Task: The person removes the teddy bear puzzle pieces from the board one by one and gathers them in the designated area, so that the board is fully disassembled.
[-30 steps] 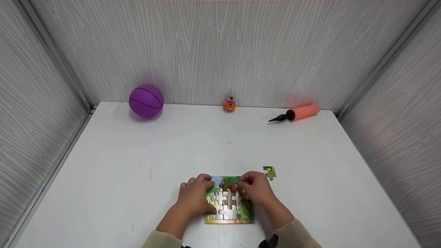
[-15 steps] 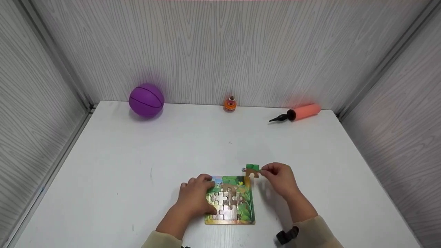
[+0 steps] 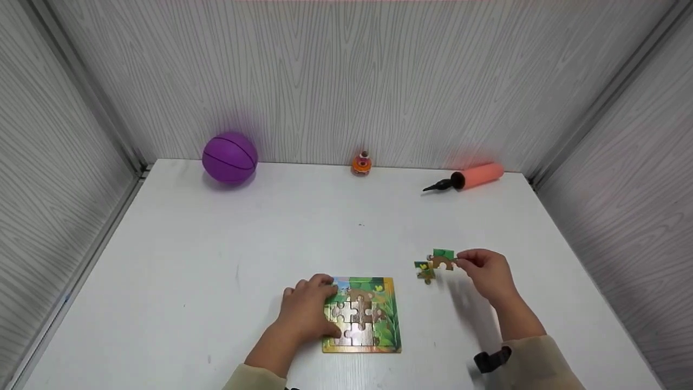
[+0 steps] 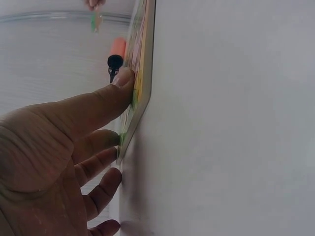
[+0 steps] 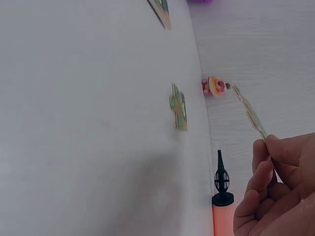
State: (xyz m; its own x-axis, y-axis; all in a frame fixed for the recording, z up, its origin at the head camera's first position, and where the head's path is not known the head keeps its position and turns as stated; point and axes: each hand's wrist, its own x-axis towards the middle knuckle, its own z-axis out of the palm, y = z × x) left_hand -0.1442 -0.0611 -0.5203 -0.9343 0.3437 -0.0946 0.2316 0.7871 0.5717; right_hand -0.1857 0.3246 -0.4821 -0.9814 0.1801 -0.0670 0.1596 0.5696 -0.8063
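A square jigsaw puzzle [image 3: 385,314] with a green and yellow border lies in the head view, several pieces joined over its middle. My left hand [image 3: 306,309] rests on its left side. In the left wrist view, the thumb touches the puzzle's face [image 4: 141,54] near the edge, and the relaxed fingers lie along its side. My right hand [image 3: 490,273] pinches a green and brown puzzle piece [image 3: 443,254] between thumb and fingertips, raised above the table. Just below and left of it in the head view, a loose green and yellow puzzle piece [image 3: 424,266] lies on the table.
A purple ball [image 3: 230,158] sits at the back left of the white table [image 3: 260,227]. At the back middle stands a small orange toy [image 3: 361,163]. A coral hand pump [image 3: 479,176] with a black nozzle lies at the back right. Walls enclose the back and sides.
My right hand has lifted the green and brown piece off the puzzle and carried it right, past the loose piece. The left hand has stayed where it was.
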